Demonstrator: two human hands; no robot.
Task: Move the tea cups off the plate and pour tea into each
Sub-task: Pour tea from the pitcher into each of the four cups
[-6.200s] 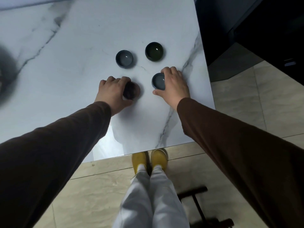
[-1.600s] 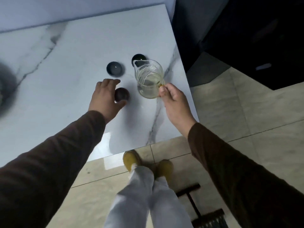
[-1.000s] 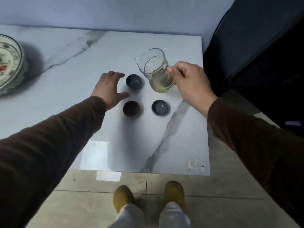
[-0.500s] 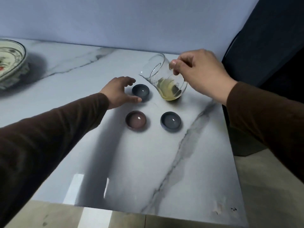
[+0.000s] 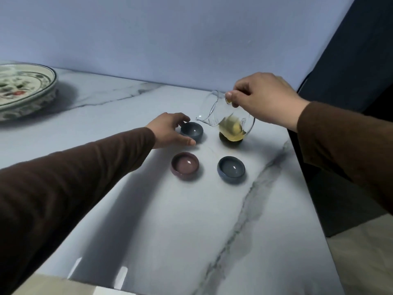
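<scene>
Glass pitcher (image 5: 225,118) now tilts steeper than half a second ago, spout down at rim of far grey cup (image 5: 192,129); tea sits in belly, no stream visible. Judged: first pour about to start.
Right hand (image 5: 263,99) grip pinches pitcher handle. Left hand (image 5: 170,129) grip curls round far grey cup.
Purple cup (image 5: 184,166), blue cup (image 5: 231,169), dark cup (image 5: 230,141) on counter (image 5: 170,220), well clear of plate (image 5: 27,90).

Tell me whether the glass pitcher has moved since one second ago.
Yes. The glass pitcher has tipped leftward, its spout lowering toward the far grey cup, which stayed put.
</scene>
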